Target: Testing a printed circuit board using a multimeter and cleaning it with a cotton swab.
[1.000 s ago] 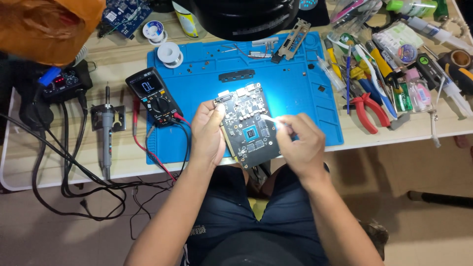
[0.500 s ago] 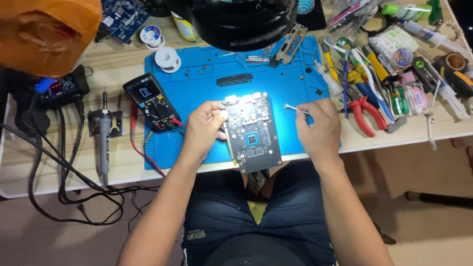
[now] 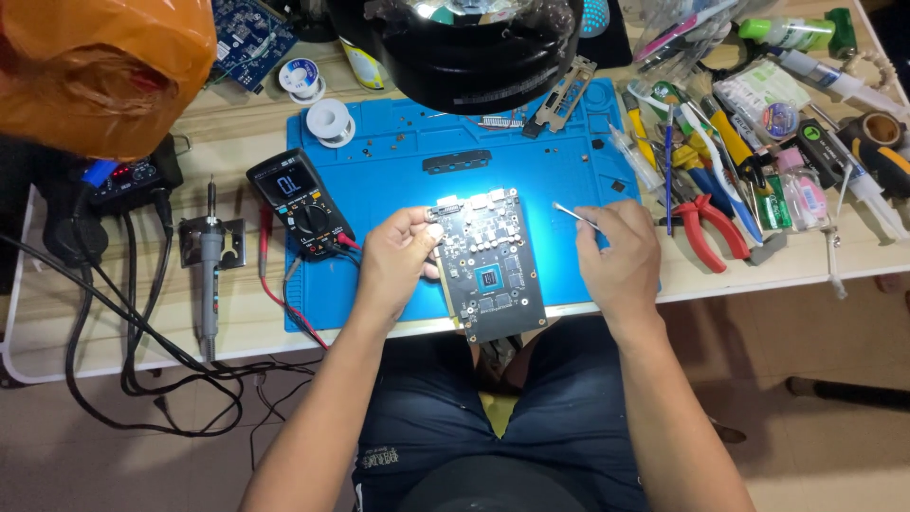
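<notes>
Left hand (image 3: 398, 256) gripped circuit board (image 3: 488, 261) on blue mat (image 3: 398, 161); right hand (image 3: 621, 251) pinched tweezers (image 3: 572, 214) beside board, multimeter (image 3: 301, 204) left, pliers (image 3: 700, 228) right.

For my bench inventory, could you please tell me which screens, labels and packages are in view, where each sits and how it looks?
Multimeter screen: left on the blue mat, grey rectangle in a black case.
Station display: far left, small red glow on a black box.
Orange bag: top left corner, crumpled plastic.
Green bottle: top right, lying down, pale label.
Pink-labelled bottle: right among the tools, small and clear.
</notes>
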